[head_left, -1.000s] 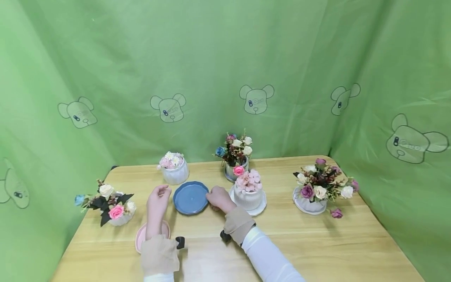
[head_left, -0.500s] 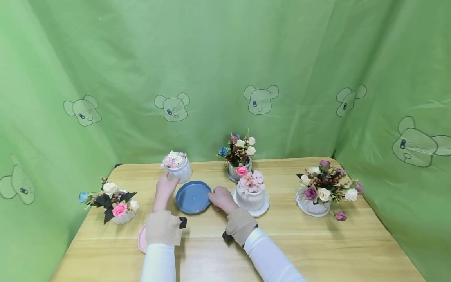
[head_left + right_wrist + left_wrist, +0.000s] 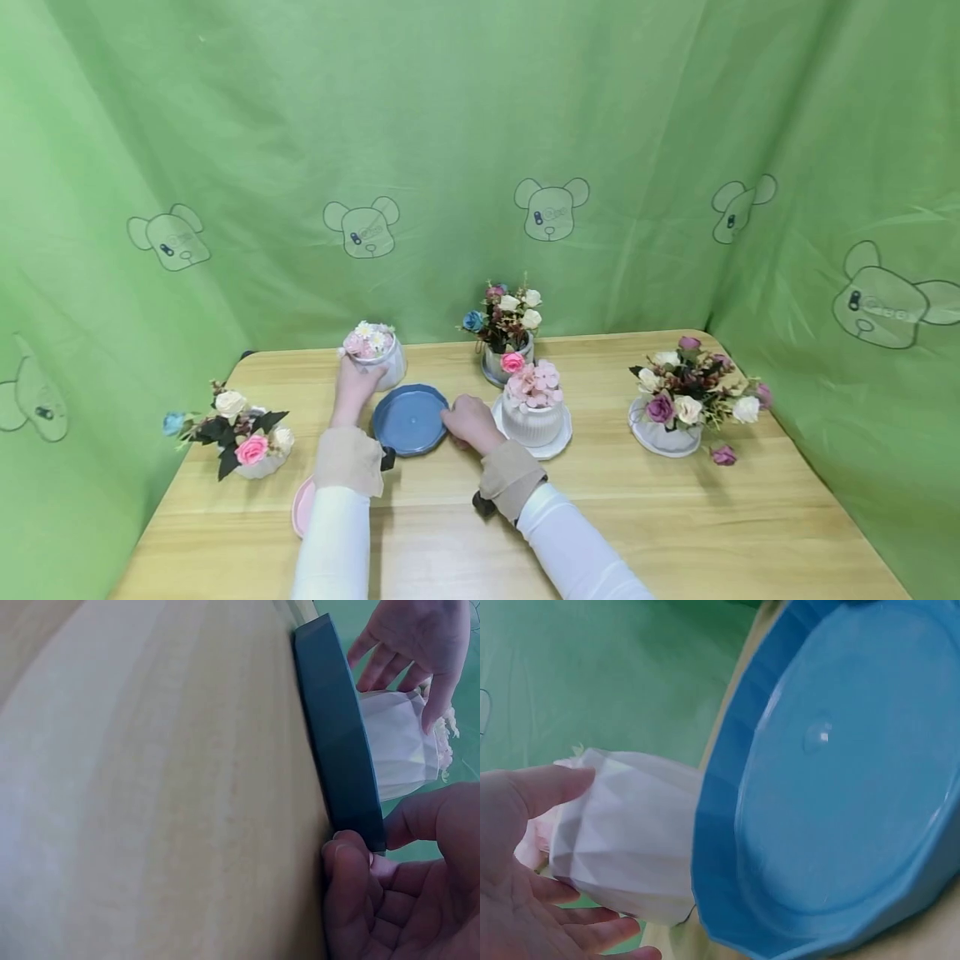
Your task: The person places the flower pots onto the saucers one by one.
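My right hand [image 3: 471, 422] pinches the near right rim of a blue faceted saucer [image 3: 410, 420] between thumb and fingers. In the right wrist view, the saucer [image 3: 341, 735] stands edge-on, its rim between the thumb and curled fingers. Just beyond its far left side is a white faceted flower pot [image 3: 392, 367] holding pink and white flowers [image 3: 369, 340]. My left hand [image 3: 356, 388] is at that pot's near left side. In the left wrist view, the thumb overlaps the pot [image 3: 634, 832] near its rim, and the loosely spread fingers lie along its other side.
A pink saucer [image 3: 302, 508] lies partly under the left forearm. Potted roses [image 3: 251, 450] stand at left, others [image 3: 506, 321] at the back. A ribbed white pot [image 3: 531, 423] on a white saucer is close by the right hand. Another rose pot [image 3: 667, 437] stands at right.
My left hand has moved forward from beside the blue saucer to the white faceted pot. The right hand keeps its pinch on the saucer, which stays about in place.
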The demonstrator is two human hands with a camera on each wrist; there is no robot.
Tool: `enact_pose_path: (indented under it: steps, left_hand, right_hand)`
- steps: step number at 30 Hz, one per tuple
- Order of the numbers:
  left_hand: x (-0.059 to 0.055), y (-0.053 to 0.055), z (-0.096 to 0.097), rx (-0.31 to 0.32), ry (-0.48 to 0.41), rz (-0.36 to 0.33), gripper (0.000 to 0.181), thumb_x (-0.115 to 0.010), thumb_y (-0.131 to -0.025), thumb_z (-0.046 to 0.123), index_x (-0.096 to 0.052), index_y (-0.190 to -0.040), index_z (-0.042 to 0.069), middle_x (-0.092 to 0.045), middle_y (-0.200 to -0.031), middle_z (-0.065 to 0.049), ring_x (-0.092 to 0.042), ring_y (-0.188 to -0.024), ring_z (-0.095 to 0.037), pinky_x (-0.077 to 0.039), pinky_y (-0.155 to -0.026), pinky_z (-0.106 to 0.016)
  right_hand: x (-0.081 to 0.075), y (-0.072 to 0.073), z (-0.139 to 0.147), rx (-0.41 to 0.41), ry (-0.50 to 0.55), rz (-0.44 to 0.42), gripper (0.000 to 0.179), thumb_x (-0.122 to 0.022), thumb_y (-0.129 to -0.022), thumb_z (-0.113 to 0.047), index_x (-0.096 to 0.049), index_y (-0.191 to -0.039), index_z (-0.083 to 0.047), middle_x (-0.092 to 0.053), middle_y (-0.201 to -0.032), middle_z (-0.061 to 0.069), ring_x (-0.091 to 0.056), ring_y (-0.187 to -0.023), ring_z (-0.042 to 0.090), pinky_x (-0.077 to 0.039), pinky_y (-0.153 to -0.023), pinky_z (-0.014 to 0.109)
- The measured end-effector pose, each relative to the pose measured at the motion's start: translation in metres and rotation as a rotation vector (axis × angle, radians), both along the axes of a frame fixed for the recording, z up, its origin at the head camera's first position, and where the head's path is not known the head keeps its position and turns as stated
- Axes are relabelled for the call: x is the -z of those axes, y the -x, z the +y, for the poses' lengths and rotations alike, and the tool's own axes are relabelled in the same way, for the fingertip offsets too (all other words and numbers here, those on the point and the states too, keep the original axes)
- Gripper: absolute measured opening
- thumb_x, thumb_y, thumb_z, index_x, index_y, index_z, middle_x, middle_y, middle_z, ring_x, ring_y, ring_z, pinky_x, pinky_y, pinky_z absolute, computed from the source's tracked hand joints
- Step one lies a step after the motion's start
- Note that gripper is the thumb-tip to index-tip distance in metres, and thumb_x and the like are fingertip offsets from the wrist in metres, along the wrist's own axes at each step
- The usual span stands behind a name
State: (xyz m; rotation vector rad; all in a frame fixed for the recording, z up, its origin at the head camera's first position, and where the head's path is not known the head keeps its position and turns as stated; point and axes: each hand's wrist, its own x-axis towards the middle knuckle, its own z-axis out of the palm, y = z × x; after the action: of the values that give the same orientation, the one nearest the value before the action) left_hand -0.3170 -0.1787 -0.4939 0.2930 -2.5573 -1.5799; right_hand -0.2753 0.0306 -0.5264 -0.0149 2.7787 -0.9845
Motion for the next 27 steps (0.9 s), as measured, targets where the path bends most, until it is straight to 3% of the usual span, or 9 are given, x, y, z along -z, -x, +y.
enact_pose_path:
  steps: [7,16,20,27]
  left_hand:
    - [0.001,0.010,-0.003,-0.019,0.021,-0.012,0.087,-0.076,-0.081,0.025,-0.028,-0.145,-0.008,-0.044,-0.142,-0.031,-0.042,-0.134,-0.043,-0.033,-0.116,-0.051]
    - [0.002,0.020,0.003,-0.094,-0.035,-0.099,0.107,-0.080,-0.076,0.035,-0.013,-0.149,-0.005,-0.032,-0.149,-0.032,-0.035,-0.139,-0.042,-0.029,-0.119,-0.049]
    - [0.004,0.022,0.005,-0.120,-0.034,-0.095,0.113,-0.082,-0.074,0.038,-0.010,-0.150,-0.003,-0.030,-0.150,-0.032,-0.033,-0.140,-0.042,-0.028,-0.120,-0.048]
    - [0.007,0.026,0.008,-0.160,-0.053,-0.027,0.106,-0.085,-0.070,0.032,-0.021,-0.147,-0.003,-0.038,-0.146,-0.028,-0.040,-0.136,-0.039,-0.031,-0.119,-0.046]
  right_hand:
    - [0.001,-0.001,-0.001,0.004,-0.001,-0.001,0.031,-0.054,-0.087,-0.025,-0.054,-0.058,-0.014,-0.050,-0.042,-0.003,-0.048,-0.032,0.009,-0.045,-0.041,0.024]
    - [0.000,0.001,0.000,-0.001,0.000,0.000,0.030,-0.054,-0.088,-0.026,-0.056,-0.061,-0.013,-0.052,-0.044,-0.003,-0.048,-0.033,0.009,-0.045,-0.039,0.024]
    - [0.001,0.000,-0.001,0.003,0.007,0.006,0.029,-0.055,-0.088,-0.025,-0.056,-0.061,-0.013,-0.053,-0.044,-0.002,-0.049,-0.033,0.009,-0.046,-0.039,0.024]
    - [-0.001,0.000,-0.001,0.003,-0.002,0.003,0.030,-0.055,-0.088,-0.025,-0.056,-0.061,-0.013,-0.053,-0.046,-0.002,-0.049,-0.033,0.009,-0.045,-0.038,0.023]
